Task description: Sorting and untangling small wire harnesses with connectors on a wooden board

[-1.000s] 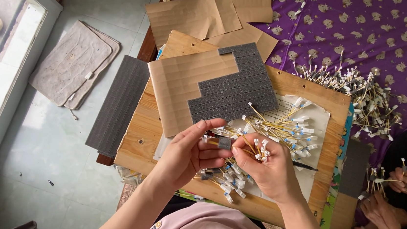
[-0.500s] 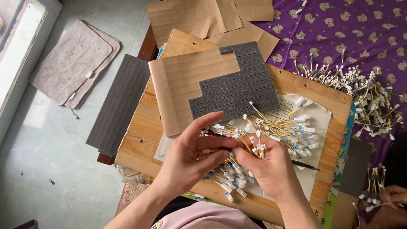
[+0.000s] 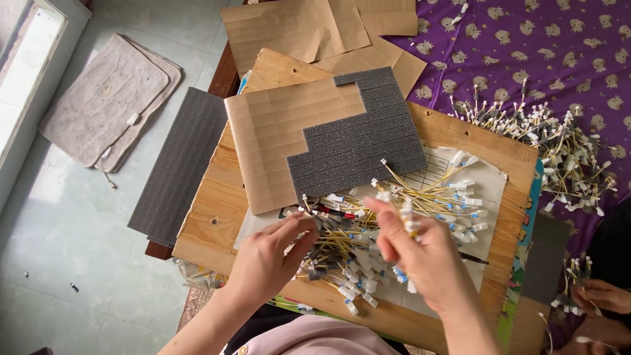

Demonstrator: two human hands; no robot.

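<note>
Wooden board is being used as the worktop; wires are lying heaped on it below the foam. Wires are being pinched by the left hand; one is being gripped in the right hand.

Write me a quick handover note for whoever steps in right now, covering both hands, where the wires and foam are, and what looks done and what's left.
Left hand: fingers curled over the loose pile of short yellow wires on the wooden board; whether it grips one cannot be told.
Right hand: pinching a few wires with white ends, lifted just above the pile.
Cardboard sheet lies at the board's far side, partly covered with grey foam strips; its left part is bare.
A second heap of wires sits on the purple cloth.
Another person's hands work at the right.
Left: both wire piles remain large.
</note>
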